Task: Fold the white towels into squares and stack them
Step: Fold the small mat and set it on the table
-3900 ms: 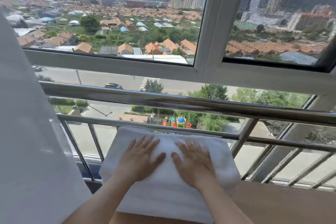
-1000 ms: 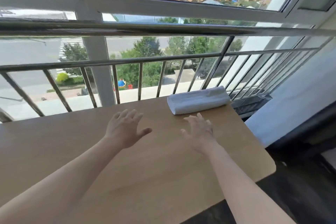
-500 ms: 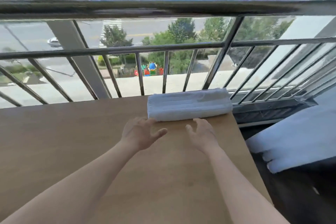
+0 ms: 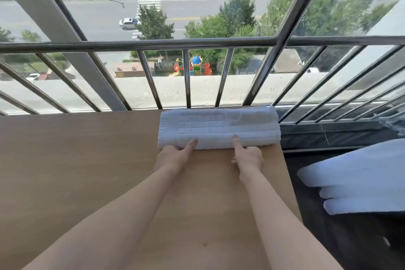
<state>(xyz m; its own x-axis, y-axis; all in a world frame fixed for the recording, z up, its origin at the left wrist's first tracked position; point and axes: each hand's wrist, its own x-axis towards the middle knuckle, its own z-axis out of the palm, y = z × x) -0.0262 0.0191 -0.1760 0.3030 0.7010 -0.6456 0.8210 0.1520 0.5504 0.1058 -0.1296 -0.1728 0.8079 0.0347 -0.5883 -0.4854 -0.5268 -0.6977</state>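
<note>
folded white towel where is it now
Head view: the folded white towel lies at the far right corner of the table, beside the railing, the left hand and right hand pinching its near edge.

I count one white towel [image 4: 219,127] on one wooden table [image 4: 76,160]. Two hands are at it, my left hand [image 4: 175,156] and my right hand [image 4: 248,158]. One metal railing [image 4: 135,45] runs beyond, and one heap of white cloth [image 4: 355,177] lies to my right.

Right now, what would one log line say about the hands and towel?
towel: folded, on table corner | left hand: pinches near edge | right hand: pinches near edge
</note>
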